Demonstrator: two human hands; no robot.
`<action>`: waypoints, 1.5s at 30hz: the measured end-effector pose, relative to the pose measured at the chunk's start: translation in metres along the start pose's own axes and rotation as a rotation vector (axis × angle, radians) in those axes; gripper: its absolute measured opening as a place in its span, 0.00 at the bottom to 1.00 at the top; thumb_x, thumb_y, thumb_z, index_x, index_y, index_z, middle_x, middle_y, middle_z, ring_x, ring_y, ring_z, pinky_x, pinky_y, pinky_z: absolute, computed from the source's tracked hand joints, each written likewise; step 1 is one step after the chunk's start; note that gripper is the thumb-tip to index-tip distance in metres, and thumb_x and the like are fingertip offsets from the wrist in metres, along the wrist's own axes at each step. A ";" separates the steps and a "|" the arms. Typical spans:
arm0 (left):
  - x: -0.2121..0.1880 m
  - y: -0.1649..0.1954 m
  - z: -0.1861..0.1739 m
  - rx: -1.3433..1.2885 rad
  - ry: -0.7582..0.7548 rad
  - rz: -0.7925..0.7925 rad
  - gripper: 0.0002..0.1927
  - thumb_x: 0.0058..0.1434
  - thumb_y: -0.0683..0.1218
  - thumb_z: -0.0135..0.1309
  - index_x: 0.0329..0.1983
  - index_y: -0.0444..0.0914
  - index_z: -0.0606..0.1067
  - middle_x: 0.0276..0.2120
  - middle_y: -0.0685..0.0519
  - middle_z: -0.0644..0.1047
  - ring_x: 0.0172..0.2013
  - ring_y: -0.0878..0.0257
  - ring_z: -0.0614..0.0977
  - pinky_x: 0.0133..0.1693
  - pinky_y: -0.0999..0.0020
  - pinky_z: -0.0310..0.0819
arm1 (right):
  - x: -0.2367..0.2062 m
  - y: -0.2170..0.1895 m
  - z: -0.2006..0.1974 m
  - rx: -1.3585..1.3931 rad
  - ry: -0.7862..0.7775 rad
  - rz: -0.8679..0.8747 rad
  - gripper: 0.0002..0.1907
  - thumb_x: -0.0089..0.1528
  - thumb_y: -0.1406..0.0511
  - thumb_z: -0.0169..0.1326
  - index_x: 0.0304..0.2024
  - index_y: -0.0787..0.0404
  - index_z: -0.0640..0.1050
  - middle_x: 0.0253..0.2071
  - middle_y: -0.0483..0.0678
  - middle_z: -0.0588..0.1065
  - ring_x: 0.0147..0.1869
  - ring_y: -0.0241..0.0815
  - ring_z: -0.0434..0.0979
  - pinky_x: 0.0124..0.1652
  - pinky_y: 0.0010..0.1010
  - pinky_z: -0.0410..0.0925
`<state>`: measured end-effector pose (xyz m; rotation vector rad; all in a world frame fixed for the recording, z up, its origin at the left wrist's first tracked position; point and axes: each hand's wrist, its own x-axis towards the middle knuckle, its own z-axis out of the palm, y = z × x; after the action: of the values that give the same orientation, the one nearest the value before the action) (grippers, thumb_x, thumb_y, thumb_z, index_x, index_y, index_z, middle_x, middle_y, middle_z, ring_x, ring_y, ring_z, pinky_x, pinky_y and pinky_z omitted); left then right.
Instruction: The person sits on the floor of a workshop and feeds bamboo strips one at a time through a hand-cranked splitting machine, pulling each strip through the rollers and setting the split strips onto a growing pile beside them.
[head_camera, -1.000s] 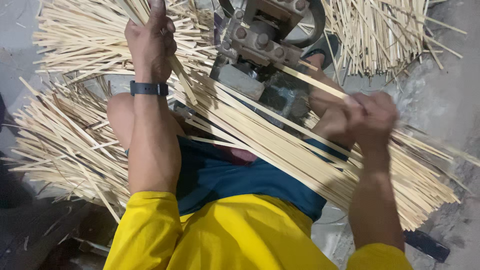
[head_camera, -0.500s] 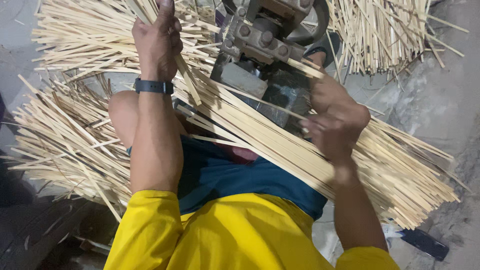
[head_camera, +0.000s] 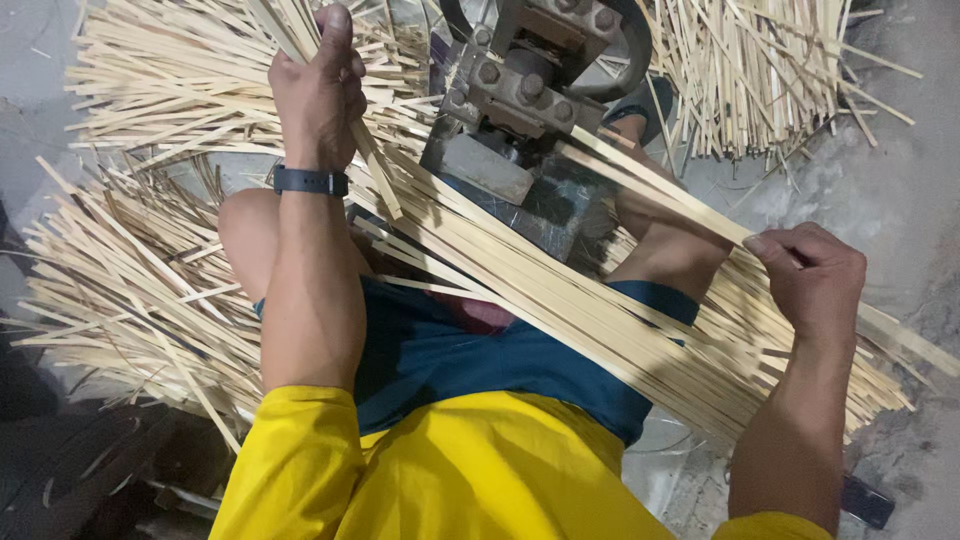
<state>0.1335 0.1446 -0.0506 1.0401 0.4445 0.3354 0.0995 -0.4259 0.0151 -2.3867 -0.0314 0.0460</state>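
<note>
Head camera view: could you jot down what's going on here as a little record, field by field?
Setting: a person sits on the ground among heaps of pale bamboo strips
Left hand: raised, gripping strips beside the machine
Right hand: pinching one long strip that runs up to the machine
Machine: grey metal machine with bolts, in front of the knees
Lap: a thick bundle of strips lies slantwise across it
Clothing: yellow sleeves, dark wristband on the left wrist
</note>
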 end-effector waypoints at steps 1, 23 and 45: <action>0.000 0.000 0.000 -0.007 0.001 0.000 0.15 0.67 0.52 0.65 0.44 0.39 0.74 0.23 0.55 0.73 0.17 0.71 0.68 0.18 0.75 0.60 | -0.002 0.001 -0.001 0.005 -0.008 -0.068 0.02 0.68 0.71 0.67 0.42 0.66 0.85 0.31 0.46 0.75 0.35 0.31 0.69 0.35 0.22 0.62; -0.179 0.142 0.061 0.270 -0.524 -0.137 0.13 0.73 0.48 0.54 0.51 0.34 0.77 0.25 0.55 0.74 0.20 0.72 0.68 0.21 0.76 0.59 | 0.025 -0.303 0.058 0.265 -0.377 -0.611 0.13 0.71 0.60 0.61 0.44 0.65 0.81 0.34 0.48 0.78 0.34 0.37 0.74 0.35 0.26 0.66; -0.212 0.117 -0.169 -0.040 0.329 -0.031 0.14 0.71 0.49 0.55 0.50 0.34 0.76 0.28 0.56 0.72 0.24 0.69 0.72 0.23 0.74 0.68 | -0.052 -0.087 0.131 -0.081 -0.462 -0.098 0.15 0.63 0.61 0.60 0.45 0.67 0.81 0.28 0.54 0.75 0.33 0.42 0.71 0.34 0.36 0.67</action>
<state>-0.1408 0.2269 0.0210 0.9405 0.7452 0.4883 0.0411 -0.2745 -0.0191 -2.4009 -0.3738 0.5570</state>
